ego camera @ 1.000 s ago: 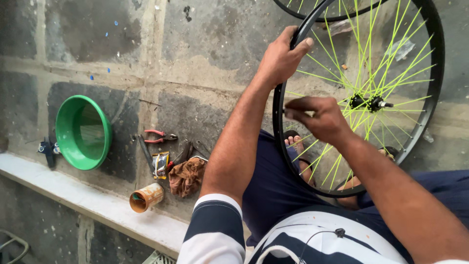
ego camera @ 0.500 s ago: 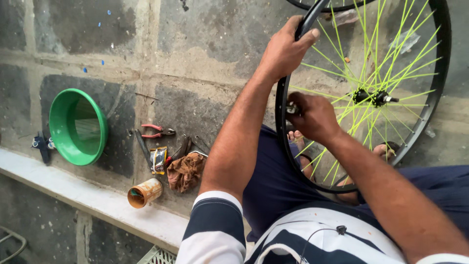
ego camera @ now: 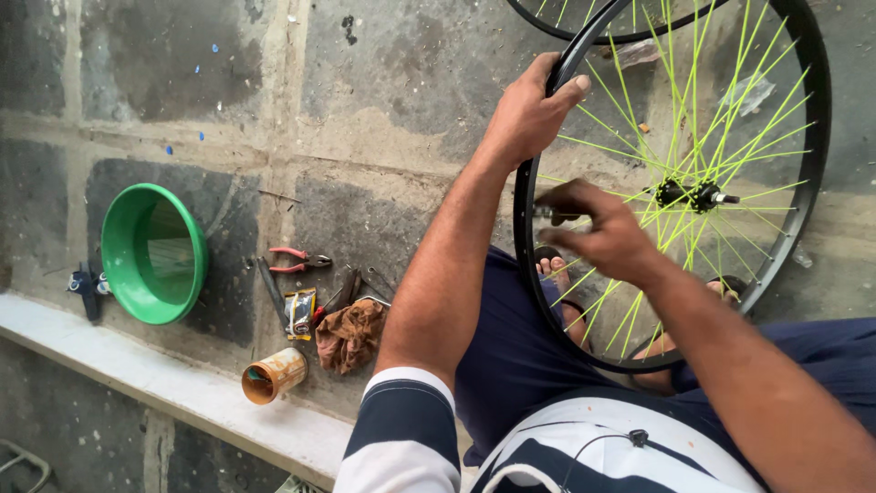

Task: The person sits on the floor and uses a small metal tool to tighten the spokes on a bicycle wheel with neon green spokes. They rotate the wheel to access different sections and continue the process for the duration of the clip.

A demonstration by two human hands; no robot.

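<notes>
Left hand [ego camera: 529, 114]: fingers [ego camera: 568, 87] wrapped and clamped over the top of the black rim [ego camera: 525, 228], thumb on the near face. Right hand [ego camera: 598, 233]: fingertips drawn together inside the wheel, close to the rim's inner wall among the lime-green spokes [ego camera: 639, 137]; blurred, so contact with a spoke or nipple cannot be told, nor whether anything small is pinched there.

Wheel position: upright in front of the seated body, lower arc down by the bare feet [ego camera: 557, 269], hub [ego camera: 689, 194] right of the working hand. Second rim [ego camera: 620, 23] just beyond, at the top edge.

For a clean result at this step, as judged from the pose:
- Keep the rim gripped firmly to stop rotation.
- Work one spoke at a time, near the rim end.
- Apply small, even turns; avoid bending neighbouring spokes.
- Hold wrist clear of the hub axle.

On the concrete floor to the left, well apart from both hands: green bowl [ego camera: 151, 251], red-handled pliers [ego camera: 297, 262], brown rag [ego camera: 351, 333], open tin can [ego camera: 272, 376], small sachet [ego camera: 299, 313].
</notes>
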